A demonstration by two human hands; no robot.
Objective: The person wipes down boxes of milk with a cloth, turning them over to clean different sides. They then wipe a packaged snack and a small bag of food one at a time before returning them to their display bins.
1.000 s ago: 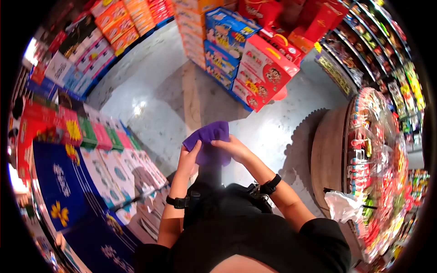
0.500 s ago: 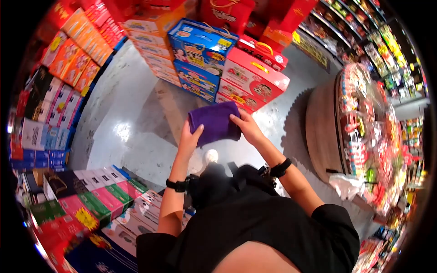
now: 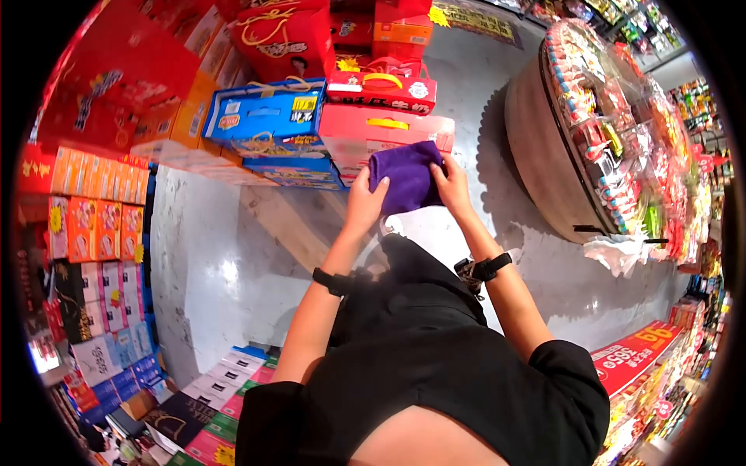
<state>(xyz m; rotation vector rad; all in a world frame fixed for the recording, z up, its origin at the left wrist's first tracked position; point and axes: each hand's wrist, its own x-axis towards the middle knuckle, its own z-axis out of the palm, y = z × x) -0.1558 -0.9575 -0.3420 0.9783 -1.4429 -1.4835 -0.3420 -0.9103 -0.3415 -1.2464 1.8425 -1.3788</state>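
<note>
A purple folded cloth (image 3: 408, 179) is held up between my two hands, in front of my body. My left hand (image 3: 366, 200) grips its left edge, with the thumb on the near face. On the right edge my right hand (image 3: 453, 185) holds it, thumb on top and the other fingers mostly behind. Just beyond the cloth stand a pink box (image 3: 373, 124) with a yellow handle and a blue box (image 3: 264, 120) with a rope handle.
Red gift bags (image 3: 284, 43) and orange cartons stand at the back left. A round display bin (image 3: 536, 147) heaped with wrapped goods is at the right. Stacked boxes (image 3: 97, 229) line the left side, more lie at lower left. A red sign (image 3: 633, 359) is at lower right.
The view has turned, so the boxes ahead now appear further left and the round bin higher. Both hands still hold the cloth, which sits a little further right and higher in view.
</note>
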